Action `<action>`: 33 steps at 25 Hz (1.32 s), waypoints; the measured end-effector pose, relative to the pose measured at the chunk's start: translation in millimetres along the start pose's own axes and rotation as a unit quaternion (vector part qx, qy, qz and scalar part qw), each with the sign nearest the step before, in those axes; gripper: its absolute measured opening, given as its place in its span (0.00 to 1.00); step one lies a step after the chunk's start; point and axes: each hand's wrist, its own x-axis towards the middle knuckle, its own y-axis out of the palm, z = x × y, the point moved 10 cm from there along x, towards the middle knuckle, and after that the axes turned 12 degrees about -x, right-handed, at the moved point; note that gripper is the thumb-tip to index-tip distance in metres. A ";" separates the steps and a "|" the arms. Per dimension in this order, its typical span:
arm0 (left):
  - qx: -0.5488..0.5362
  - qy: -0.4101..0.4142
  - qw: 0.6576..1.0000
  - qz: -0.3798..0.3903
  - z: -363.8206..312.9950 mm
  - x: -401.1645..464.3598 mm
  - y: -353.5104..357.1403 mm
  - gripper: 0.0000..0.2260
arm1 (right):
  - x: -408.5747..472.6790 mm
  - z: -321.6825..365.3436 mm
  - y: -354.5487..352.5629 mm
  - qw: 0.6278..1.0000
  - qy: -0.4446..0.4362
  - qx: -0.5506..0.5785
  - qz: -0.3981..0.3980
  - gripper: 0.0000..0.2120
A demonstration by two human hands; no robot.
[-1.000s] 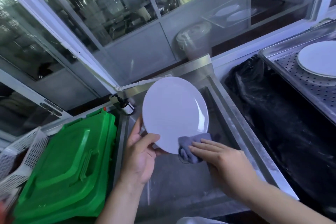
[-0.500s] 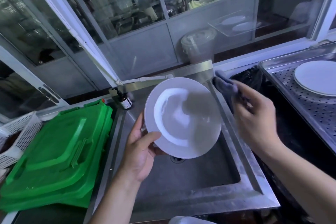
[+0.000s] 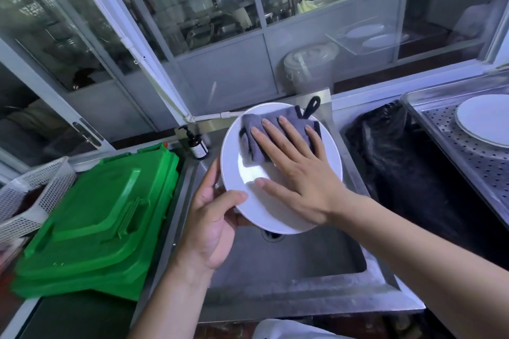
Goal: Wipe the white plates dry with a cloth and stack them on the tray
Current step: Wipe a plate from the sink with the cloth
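Plate (image 3: pixel 248 173) tilted over sink (image 3: pixel 289 270), pinched at lower-left rim by left hand (image 3: pixel 212 226). Right hand (image 3: pixel 297 168) flat, fingers straight, pressing cloth (image 3: pixel 253 132) onto upper face. Rigid, probably slick and breakable; best gripped by rim.

Right hand (image 3: pixel 300 170) back from sink's right edge, now presses cloth (image 3: pixel 271 132) flat on plate (image 3: pixel 248 173) face, above left grip.
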 end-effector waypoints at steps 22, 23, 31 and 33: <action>-0.027 -0.054 0.998 -0.032 35.3 11.9 -23.5 0.29 | -85.0 -61.2 -46.3 0.958 0.113 0.237 0.118 0.11; -0.023 -0.064 0.997 -0.027 40.0 10.7 -19.5 0.29 | -74.7 -55.9 -51.4 0.960 0.093 0.218 0.149 0.08; -0.043 -0.087 0.995 0.002 49.4 2.2 5.7 0.28 | -26.0 -25.7 -34.0 0.982 0.160 0.098 0.007 0.27; -0.060 -0.080 0.995 0.005 45.3 0.3 3.6 0.28 | -44.7 -1.7 -14.2 0.993 0.092 0.070 0.000 0.27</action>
